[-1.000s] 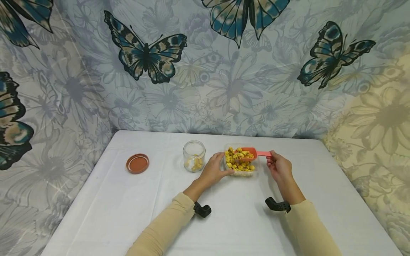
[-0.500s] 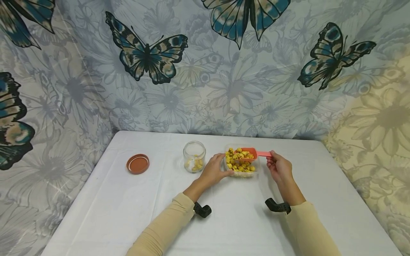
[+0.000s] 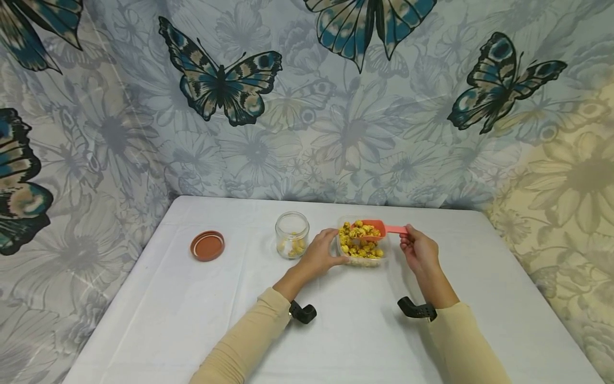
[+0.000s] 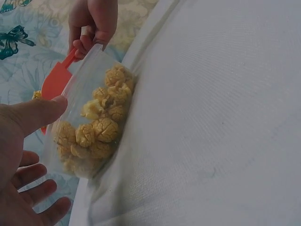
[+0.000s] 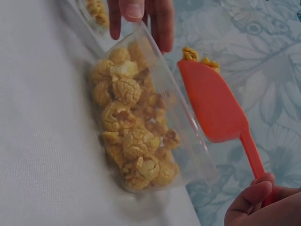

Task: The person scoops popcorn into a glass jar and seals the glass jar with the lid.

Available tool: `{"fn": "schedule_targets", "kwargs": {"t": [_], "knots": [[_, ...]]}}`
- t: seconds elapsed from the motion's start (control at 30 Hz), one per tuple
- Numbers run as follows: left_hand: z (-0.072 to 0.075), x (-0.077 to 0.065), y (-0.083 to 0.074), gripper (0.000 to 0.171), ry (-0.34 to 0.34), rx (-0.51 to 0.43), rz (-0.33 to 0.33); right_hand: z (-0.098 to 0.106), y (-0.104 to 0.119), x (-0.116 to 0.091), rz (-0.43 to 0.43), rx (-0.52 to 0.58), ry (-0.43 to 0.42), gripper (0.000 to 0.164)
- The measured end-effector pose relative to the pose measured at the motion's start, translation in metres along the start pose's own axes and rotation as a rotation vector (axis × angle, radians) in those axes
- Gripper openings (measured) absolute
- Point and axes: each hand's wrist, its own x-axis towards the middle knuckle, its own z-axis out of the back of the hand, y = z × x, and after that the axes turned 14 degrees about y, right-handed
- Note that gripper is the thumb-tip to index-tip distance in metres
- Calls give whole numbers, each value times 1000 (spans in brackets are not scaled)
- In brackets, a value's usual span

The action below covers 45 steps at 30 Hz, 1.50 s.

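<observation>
My right hand (image 3: 419, 249) pinches the handle of a red scoop (image 3: 395, 230). The scoop's bowl, holding yellow popcorn (image 5: 189, 53), is just above the rim of a clear plastic container (image 5: 183, 117). More coated popcorn (image 4: 104, 129) fills the container, which stands on the white table. Round the container's left side, my left hand (image 3: 318, 255) holds it, thumb at the front corner and fingers behind. In the left wrist view the thumb (image 4: 44, 112) overlaps the near wall while the other fingers are spread below.
Left of the container stands an uncovered glass jar (image 3: 292, 234) with a little popcorn at its bottom. A brown round lid (image 3: 207, 246) lies farther left on the white tablecloth (image 3: 355, 341). Behind the table hangs a butterfly-patterned cloth (image 3: 307, 138).
Both hands and the scoop stay almost in place. The whole head view shifts very slightly, and nothing is let go or taken hold of.
</observation>
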Motion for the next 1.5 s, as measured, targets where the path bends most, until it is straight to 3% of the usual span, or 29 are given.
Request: {"fn": "schedule_targets", "kwargs": {"t": [0.37, 0.83, 1.27, 1.5], "knots": [[8, 0, -1, 82, -10, -64, -15, -4, 3, -2, 23, 38, 84, 24], [20, -7, -10, 85, -22, -161, -67, -10, 6, -4, 26, 47, 77, 16], [31, -15, -16, 89, -64, -192, -112, -18, 10, -2, 16, 74, 91, 15], [39, -15, -21, 88, -77, -135, -120, -23, 13, -4, 18, 65, 118, 12]]}}
